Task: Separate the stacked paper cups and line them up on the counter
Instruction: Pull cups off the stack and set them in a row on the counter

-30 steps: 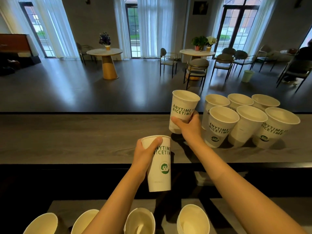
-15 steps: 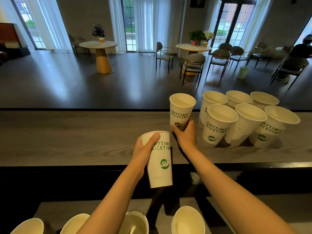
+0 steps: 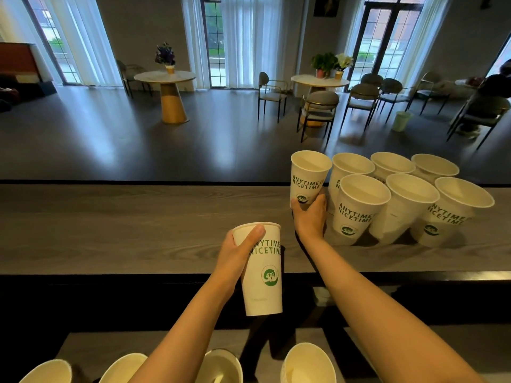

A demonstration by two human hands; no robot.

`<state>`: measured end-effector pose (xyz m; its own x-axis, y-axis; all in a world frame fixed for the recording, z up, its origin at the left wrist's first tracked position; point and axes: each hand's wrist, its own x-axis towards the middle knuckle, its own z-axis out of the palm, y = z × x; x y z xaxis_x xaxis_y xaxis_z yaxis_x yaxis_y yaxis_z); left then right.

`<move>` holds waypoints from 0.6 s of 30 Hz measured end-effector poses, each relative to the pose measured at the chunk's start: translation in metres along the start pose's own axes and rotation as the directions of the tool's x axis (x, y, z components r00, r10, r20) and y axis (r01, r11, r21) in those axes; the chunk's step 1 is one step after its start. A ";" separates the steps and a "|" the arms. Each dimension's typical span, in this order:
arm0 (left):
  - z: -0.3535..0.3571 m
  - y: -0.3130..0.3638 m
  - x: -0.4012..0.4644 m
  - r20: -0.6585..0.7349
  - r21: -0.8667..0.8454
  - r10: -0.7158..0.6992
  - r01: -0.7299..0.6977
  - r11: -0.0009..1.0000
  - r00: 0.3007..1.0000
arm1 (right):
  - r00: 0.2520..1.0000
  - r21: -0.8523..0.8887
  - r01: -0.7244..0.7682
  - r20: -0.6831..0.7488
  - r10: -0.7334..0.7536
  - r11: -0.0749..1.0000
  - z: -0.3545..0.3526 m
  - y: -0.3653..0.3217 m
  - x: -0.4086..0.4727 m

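Right hand [image 3: 308, 217] grips a cup [image 3: 307, 179] on the counter [image 3: 124, 228]; left hand [image 3: 237, 252] clasps the stack [image 3: 262, 272].

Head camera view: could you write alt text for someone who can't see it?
A person's right hand sets a paper cup on a grey counter beside six other cups, while the left hand holds a cup stack.

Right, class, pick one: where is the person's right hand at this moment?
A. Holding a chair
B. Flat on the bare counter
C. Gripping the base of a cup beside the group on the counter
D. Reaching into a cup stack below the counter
C: the right hand wraps its fingers round the bottom of the cup at the left end of the group on the counter.
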<state>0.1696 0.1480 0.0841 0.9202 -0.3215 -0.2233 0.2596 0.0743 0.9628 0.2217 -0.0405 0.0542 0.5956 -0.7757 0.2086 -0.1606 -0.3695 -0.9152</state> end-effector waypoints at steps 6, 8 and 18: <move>0.000 0.000 -0.001 0.002 0.010 0.007 -0.007 1.000 1.000 | 0.999 -0.002 -0.026 0.032 0.026 1.000 0.000 0.003 -0.001; 0.000 0.000 0.000 0.003 0.011 0.002 -0.002 1.000 1.000 | 0.996 0.040 -0.063 0.061 0.061 0.997 -0.004 0.001 -0.007; 0.010 0.018 -0.002 -0.090 -0.013 0.093 -0.095 0.995 0.992 | 0.744 0.274 -0.408 0.653 0.143 0.871 -0.060 -0.017 -0.073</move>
<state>0.1696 0.1409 0.1036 0.9630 -0.2270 -0.1455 0.1752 0.1168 0.9776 0.1339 -0.0082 0.0755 0.9340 -0.2956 -0.2006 -0.1670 0.1350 -0.9767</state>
